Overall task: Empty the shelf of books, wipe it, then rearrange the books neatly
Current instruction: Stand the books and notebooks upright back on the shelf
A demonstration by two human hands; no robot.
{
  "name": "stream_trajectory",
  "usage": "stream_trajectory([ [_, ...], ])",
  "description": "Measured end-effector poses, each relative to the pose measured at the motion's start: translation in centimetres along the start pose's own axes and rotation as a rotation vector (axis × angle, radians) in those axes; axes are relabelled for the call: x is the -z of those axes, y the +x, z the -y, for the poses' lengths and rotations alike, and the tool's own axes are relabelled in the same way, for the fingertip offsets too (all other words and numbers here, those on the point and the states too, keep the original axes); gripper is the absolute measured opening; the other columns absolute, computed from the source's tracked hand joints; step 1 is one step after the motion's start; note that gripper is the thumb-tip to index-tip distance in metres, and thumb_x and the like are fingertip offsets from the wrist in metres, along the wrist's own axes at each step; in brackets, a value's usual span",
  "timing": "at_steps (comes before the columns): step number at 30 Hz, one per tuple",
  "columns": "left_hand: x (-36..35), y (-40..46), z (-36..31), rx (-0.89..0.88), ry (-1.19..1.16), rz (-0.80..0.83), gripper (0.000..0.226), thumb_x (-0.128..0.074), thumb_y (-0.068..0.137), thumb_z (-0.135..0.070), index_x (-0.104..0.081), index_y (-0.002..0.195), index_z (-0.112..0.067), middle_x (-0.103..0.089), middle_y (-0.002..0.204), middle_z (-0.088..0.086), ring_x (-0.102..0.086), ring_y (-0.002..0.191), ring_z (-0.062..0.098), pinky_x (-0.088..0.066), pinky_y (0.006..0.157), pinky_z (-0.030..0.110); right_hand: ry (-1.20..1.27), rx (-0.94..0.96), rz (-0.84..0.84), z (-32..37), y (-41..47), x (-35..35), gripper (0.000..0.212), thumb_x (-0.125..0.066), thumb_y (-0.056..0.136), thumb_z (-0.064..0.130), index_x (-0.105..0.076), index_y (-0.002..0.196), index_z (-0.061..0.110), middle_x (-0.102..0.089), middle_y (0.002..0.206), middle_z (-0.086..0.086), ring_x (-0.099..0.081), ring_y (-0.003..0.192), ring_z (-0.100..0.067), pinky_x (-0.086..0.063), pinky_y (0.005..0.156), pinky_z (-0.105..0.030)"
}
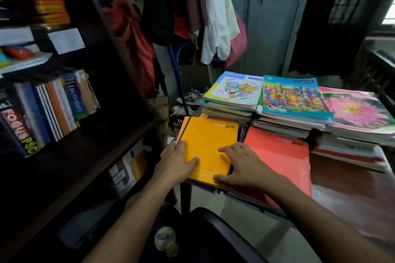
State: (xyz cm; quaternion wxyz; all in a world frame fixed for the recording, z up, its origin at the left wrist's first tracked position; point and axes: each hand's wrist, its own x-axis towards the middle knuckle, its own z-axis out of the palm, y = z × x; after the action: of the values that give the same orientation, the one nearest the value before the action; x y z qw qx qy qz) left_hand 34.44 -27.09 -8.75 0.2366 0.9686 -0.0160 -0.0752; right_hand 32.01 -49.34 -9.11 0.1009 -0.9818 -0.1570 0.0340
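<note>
The yellow notebook (pixel 208 147) lies flat on top of a small pile at the near left corner of the table (pixel 350 198), just beside the red notebook (pixel 280 160), which lies to its right. It looks thin and light, with a soft, smooth cover, so it would likely bend if held by one corner and could slide off the pile. Holding it by both long edges, or together with the books under it, seems the safest way. The left hand (pixel 176 162) is on the yellow notebook's left edge, its fingers lying on the cover and curling over the side. The right hand (pixel 241 163) lies flat on the cover near the right edge, fingers spread and mostly straight, pressing down and not pinching. More piles of books stand behind the yellow notebook, and the shelf (pixel 89 156) is to its left.
</note>
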Motion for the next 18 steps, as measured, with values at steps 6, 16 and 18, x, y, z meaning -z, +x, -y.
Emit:
stream_trajectory([
  [6,-1.6,-0.7,-3.4,-0.232,0.160,-0.122,0.067,-0.048,0.102,-0.050,-0.022,0.158,-0.026,-0.014,0.168,0.008,-0.014,0.154,0.027,-0.017,0.124,0.045,0.185,0.001,-0.128,0.0,-0.6,-0.2,0.092,-0.034,0.073,0.079,-0.048,0.142,0.020,-0.050,0.136,-0.006,-0.043,0.132,-0.026,-0.032,0.114,-0.041],
  [16,-4.8,-1.2,-11.7,-0.335,0.100,0.114,0.070,-0.055,0.096,-0.056,-0.032,0.153,-0.023,-0.051,0.144,0.011,-0.047,0.132,0.031,-0.042,0.106,0.043,0.208,-0.519,-0.272,-9.9,-8.0,-0.1,0.080,-0.059,0.087,0.064,-0.032,0.150,0.023,-0.021,0.162,-0.015,-0.018,0.150,-0.030,-0.016,0.123,-0.041],
  [18,-5.0,-1.4,-12.3,-0.315,0.142,0.114,0.072,-0.056,0.094,-0.058,-0.032,0.152,-0.024,-0.051,0.140,0.012,-0.047,0.130,0.033,-0.043,0.105,0.044,0.264,-0.573,-0.325,-10.1,-8.5,-0.5,0.080,-0.061,0.088,0.060,-0.029,0.153,0.026,-0.013,0.166,-0.012,-0.010,0.154,-0.026,-0.009,0.124,-0.043],
])
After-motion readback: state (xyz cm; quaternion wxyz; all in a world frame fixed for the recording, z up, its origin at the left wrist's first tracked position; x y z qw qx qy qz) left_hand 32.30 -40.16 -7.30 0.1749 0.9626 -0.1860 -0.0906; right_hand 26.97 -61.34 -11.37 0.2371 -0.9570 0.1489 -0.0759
